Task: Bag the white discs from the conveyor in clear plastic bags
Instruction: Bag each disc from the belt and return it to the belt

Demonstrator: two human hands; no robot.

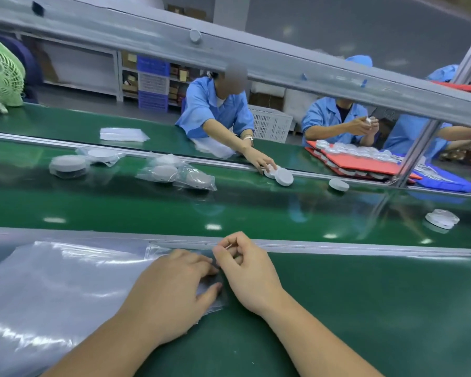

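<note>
My left hand [174, 289] rests flat on a stack of clear plastic bags [158, 251] on the near green table, fingers spread over the stack's right end. My right hand [245, 265] sits just to its right with curled fingers pinching the edge of the top bag. On the moving green conveyor [229, 208] lie bare white discs [283, 176], [338, 185], [441, 219] and several bagged discs [174, 172], [68, 165].
A large clear plastic sheet [52, 289] covers the near table at left. Across the belt sit workers in blue; one worker's hand [260, 160] touches discs on the belt. Red trays [365, 165] of discs stand at right, a green fan [0, 74] at left. An overhead metal rail [256, 61] crosses the view.
</note>
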